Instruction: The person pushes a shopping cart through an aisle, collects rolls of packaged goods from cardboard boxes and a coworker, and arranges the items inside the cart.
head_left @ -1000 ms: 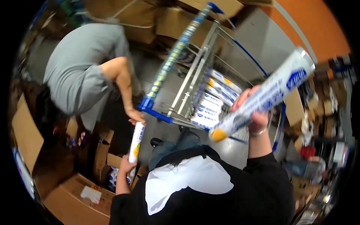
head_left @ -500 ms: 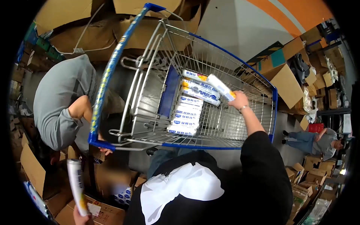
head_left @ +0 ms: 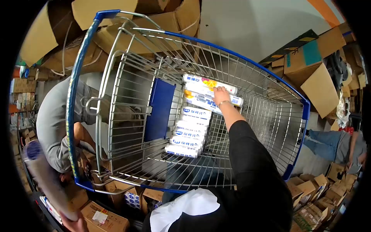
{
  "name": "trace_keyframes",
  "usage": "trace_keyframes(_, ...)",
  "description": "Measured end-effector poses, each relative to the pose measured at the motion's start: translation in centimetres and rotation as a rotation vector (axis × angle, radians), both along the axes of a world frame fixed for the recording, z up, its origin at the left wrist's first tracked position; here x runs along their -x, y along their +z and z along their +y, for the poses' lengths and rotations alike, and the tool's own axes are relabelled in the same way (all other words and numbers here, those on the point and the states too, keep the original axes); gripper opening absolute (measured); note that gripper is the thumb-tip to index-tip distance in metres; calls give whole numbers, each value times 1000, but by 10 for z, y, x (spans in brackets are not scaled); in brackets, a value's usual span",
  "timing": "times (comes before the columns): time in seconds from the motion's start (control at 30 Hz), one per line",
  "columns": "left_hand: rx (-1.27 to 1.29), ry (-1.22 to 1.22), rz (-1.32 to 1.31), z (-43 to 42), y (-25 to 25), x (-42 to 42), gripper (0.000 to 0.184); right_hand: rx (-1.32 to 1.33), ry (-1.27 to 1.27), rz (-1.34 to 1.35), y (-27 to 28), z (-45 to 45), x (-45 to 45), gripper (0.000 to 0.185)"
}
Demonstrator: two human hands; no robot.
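My right hand (head_left: 221,96) is inside the shopping cart (head_left: 305,112), its fingers closed on a white roll with orange fruit print (head_left: 210,83) that lies on similar rolls. Below these, several shorter white rolls with blue lettering (head_left: 190,127) lie stacked near the cart's blue panel (head_left: 159,110). At the lower left my left hand (head_left: 75,223) grips the lower end of a long white roll (head_left: 50,181), blurred by motion, outside the cart.
A co-worker in grey (head_left: 58,120) bends beyond the cart handle (head_left: 77,77). Another person (head_left: 340,145) is at the far right. Open cardboard boxes (head_left: 106,216) stand at the lower left, with more boxes (head_left: 309,69) along the right and top.
My right hand has set its roll down among the others in the cart. My left hand has lifted its roll at the left side. The cart fills more of the view.
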State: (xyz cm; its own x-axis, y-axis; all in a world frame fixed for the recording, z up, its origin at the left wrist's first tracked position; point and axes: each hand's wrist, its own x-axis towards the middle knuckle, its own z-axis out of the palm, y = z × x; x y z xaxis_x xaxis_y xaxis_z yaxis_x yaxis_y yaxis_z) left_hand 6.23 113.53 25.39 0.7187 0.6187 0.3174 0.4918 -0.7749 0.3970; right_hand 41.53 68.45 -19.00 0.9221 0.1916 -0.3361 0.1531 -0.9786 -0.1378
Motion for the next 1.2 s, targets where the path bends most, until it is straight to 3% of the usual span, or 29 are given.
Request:
trace_keyframes(0.03,430,-28,-45,-27,-10,-22,67,-4,-6,7,-3,4,-1,46)
trace_keyframes(0.1,-28,-400,248,-80,-26,-99,54,-167,-56,-263,18,16,6,43)
trace_keyframes(0.17,-283,-634,488,-106,-49,-140,52,-500,-68,-392,24,21,8,38)
trace_keyframes(0.27,-412,-971,628,-145,-90,-191,46,-1187,7,272,109,6,27,37)
trace_keyframes(0.33,-482,-1161,648,-172,-126,-214,40,-1132,364,255,165,1,52,44)
trace_keyframes(0.37,-471,-1257,639,-184,-145,-223,37,-1033,463,293,182,3,64,61)
trace_keyframes(0.43,-396,-1384,674,-209,-177,-236,33,-717,557,202,175,13,96,76)
trace_keyframes(0.5,-293,-1440,514,-215,-201,-228,39,-574,420,582,164,12,111,65)
trace_keyframes(0.57,-255,-1445,547,-211,-186,-224,48,-405,444,369,115,-3,117,57)
trace_keyframes(0.63,-174,-1324,644,-201,-176,-221,48,-198,352,371,90,-22,106,53)
trace_keyframes(0.7,-126,-1242,544,-191,-179,-223,48,-116,223,337,56,-37,97,54)
trace_keyframes(0.77,-107,-1173,485,-189,-183,-229,45,-115,179,166,16,-43,92,56)
trace_keyframes(0.83,-131,-1181,455,-193,-188,-232,42,-89,100,152,3,-32,78,57)
trace_keyframes(0.97,-90,-1222,488,-201,-193,-227,37,-28,174,-102,-19,-21,59,53)
trace_keyframes(1.1,-105,-1235,509,-203,-194,-226,35,-70,191,-142,-24,-17,59,47)
trace_keyframes(1.17,-98,-1235,508,-203,-193,-229,36,-181,132,-182,-12,-20,67,43)
trace_keyframes(1.2,-91,-1217,501,-203,-191,-229,38,-201,-13,-248,-7,-24,70,43)
